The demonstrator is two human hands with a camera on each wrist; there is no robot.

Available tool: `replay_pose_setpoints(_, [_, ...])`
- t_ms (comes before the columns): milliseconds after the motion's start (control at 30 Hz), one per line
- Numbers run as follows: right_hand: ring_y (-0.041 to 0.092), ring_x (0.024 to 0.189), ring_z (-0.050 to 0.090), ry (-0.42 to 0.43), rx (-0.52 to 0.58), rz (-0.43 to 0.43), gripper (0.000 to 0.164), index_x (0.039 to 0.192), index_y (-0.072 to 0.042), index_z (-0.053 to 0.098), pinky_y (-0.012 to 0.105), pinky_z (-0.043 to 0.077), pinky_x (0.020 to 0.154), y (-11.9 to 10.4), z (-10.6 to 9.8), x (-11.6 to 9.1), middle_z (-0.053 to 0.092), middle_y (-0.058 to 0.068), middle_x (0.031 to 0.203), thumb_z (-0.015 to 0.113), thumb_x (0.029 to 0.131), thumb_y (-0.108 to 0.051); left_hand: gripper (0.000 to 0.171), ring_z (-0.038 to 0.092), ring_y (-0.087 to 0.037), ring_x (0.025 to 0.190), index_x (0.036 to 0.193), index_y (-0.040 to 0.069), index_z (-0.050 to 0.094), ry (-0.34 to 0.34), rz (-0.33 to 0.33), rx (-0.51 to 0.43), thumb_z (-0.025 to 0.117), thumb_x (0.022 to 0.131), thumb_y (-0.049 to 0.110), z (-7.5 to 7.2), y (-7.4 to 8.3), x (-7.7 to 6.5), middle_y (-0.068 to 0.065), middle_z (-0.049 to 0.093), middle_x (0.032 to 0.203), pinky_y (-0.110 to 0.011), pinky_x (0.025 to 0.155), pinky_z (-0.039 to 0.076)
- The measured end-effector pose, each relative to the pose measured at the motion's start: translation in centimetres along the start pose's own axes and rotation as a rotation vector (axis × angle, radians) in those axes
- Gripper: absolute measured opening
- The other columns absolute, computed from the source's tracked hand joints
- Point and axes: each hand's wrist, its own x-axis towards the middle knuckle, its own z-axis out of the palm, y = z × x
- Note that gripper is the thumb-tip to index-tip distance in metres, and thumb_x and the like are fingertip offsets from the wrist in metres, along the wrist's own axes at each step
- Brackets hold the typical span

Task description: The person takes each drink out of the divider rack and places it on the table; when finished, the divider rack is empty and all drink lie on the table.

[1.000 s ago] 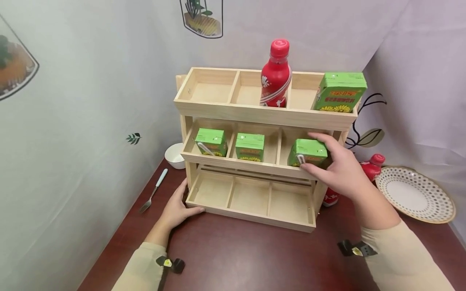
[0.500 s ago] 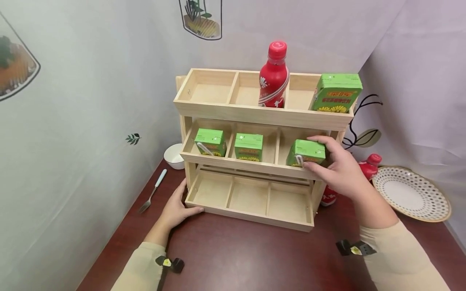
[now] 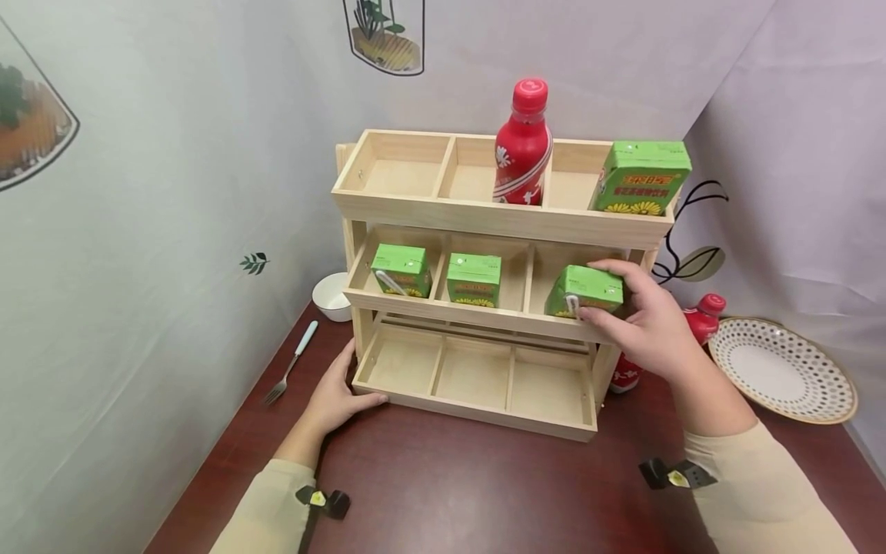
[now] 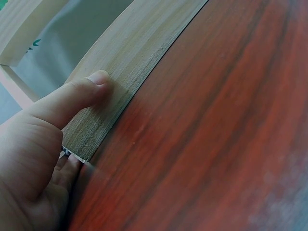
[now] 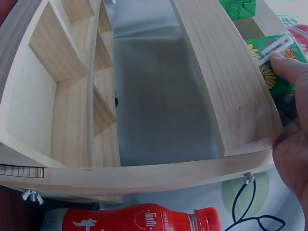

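Note:
A three-tier wooden shelf stands against the back wall, each tier split into three compartments. My right hand grips a green drink carton in the right compartment of the middle tier, thumb on its front beside the straw. The right wrist view shows that thumb on the carton as well. My left hand holds the bottom tier's left corner; in the left wrist view its thumb lies on the front board. Two more green cartons, a left one and a middle one, sit in the middle tier.
On the top tier are a red bottle and a green carton. Another red bottle and a dotted oval plate are at right. A white bowl and a fork lie at left.
The right hand and its carton have barely shifted within the right compartment. The left hand stays at the shelf corner. The head view has moved slightly.

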Motion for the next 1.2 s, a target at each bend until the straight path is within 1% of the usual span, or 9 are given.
replay_pose_setpoints(233, [0.010, 0.085, 0.059, 0.044, 0.114, 0.011, 0.061, 0.128, 0.006, 0.050, 0.015, 0.050, 0.073, 0.2, -0.2, -0.1, 0.058, 0.006, 0.103, 0.073, 0.072, 0.019, 0.115, 0.049, -0.038, 0.122, 0.154, 0.011, 0.022, -0.011, 0.001, -0.017, 0.093, 0.063, 0.016, 0.2, 0.0, 0.1, -0.020, 0.045, 0.140, -0.051, 0.095, 0.041])
replay_pose_setpoints(367, [0.010, 0.089, 0.060, 0.114, 0.164, -0.029, 0.062, 0.127, 0.009, 0.050, 0.016, 0.049, 0.076, -0.4, -0.3, -0.3, 0.059, 0.007, 0.107, 0.071, 0.070, 0.024, 0.115, 0.049, -0.036, 0.122, 0.154, 0.011, 0.022, -0.010, 0.000, -0.009, 0.093, 0.063, 0.017, 0.1, 0.0, 0.1, -0.018, 0.045, 0.141, -0.050, 0.094, 0.041])
replay_pose_setpoints(567, [0.018, 0.094, 0.060, 0.202, 0.396, -0.123, 0.060, 0.123, 0.019, 0.047, 0.020, 0.050, 0.078, -1.5, -0.8, -0.4, 0.060, 0.016, 0.110, 0.062, 0.067, 0.034, 0.115, 0.050, -0.036, 0.122, 0.154, 0.011, 0.022, -0.023, -0.007, -0.010, 0.092, 0.063, 0.016, 0.1, 0.0, -0.1, -0.020, 0.045, 0.141, -0.046, 0.094, 0.042])
replay_pose_setpoints(633, [0.019, 0.095, 0.059, 0.201, 0.441, -0.147, 0.060, 0.123, 0.019, 0.047, 0.020, 0.051, 0.078, -1.5, -1.2, -0.3, 0.060, 0.017, 0.110, 0.061, 0.067, 0.034, 0.115, 0.051, -0.036, 0.121, 0.154, 0.011, 0.022, -0.022, -0.008, -0.012, 0.092, 0.063, 0.016, 0.0, -0.1, -0.1, -0.021, 0.045, 0.140, -0.044, 0.094, 0.043])
replay_pose_setpoints(867, [0.019, 0.088, 0.058, 0.179, 0.479, -0.215, 0.057, 0.123, 0.021, 0.048, 0.018, 0.051, 0.068, -1.3, -2.9, -0.6, 0.061, 0.019, 0.110, 0.067, 0.069, 0.027, 0.115, 0.050, -0.035, 0.122, 0.154, 0.013, 0.022, -0.019, -0.010, -0.023, 0.093, 0.063, 0.017, 0.0, -0.3, 0.0, -0.019, 0.045, 0.141, -0.032, 0.094, 0.043])
replay_pose_setpoints(967, [0.019, 0.087, 0.058, 0.181, 0.531, -0.235, 0.056, 0.123, 0.021, 0.048, 0.018, 0.051, 0.066, -1.3, -4.1, -1.1, 0.061, 0.021, 0.109, 0.070, 0.071, 0.022, 0.116, 0.050, -0.036, 0.122, 0.154, 0.013, 0.021, -0.023, -0.008, -0.022, 0.093, 0.063, 0.017, 0.1, -0.3, 0.0, -0.021, 0.045, 0.140, -0.032, 0.095, 0.043])
replay_pose_setpoints(1067, [0.021, 0.088, 0.060, 0.193, 0.587, -0.244, 0.057, 0.123, 0.023, 0.047, 0.019, 0.052, 0.071, -0.9, -5.2, -1.8, 0.062, 0.022, 0.108, 0.072, 0.071, 0.021, 0.115, 0.051, -0.036, 0.120, 0.154, 0.013, 0.022, -0.018, -0.008, -0.014, 0.093, 0.063, 0.017, 0.1, -0.3, 0.0, -0.021, 0.046, 0.139, -0.035, 0.094, 0.043])
replay_pose_setpoints(1133, [0.021, 0.090, 0.060, 0.200, 0.601, -0.237, 0.057, 0.122, 0.024, 0.047, 0.020, 0.052, 0.075, -0.5, -6.0, -2.3, 0.062, 0.023, 0.109, 0.072, 0.071, 0.021, 0.115, 0.052, -0.036, 0.119, 0.154, 0.013, 0.022, -0.011, -0.009, -0.009, 0.093, 0.063, 0.016, 0.1, -0.2, 0.0, -0.021, 0.047, 0.138, -0.037, 0.093, 0.044])
replay_pose_setpoints(1200, [0.021, 0.089, 0.061, 0.201, 0.596, -0.221, 0.057, 0.122, 0.025, 0.046, 0.020, 0.052, 0.074, 0.0, -6.7, -2.9, 0.062, 0.022, 0.109, 0.072, 0.071, 0.022, 0.115, 0.052, -0.037, 0.118, 0.154, 0.012, 0.023, -0.007, -0.005, -0.008, 0.093, 0.063, 0.015, 0.0, -0.1, 0.0, -0.022, 0.047, 0.137, -0.038, 0.093, 0.044])
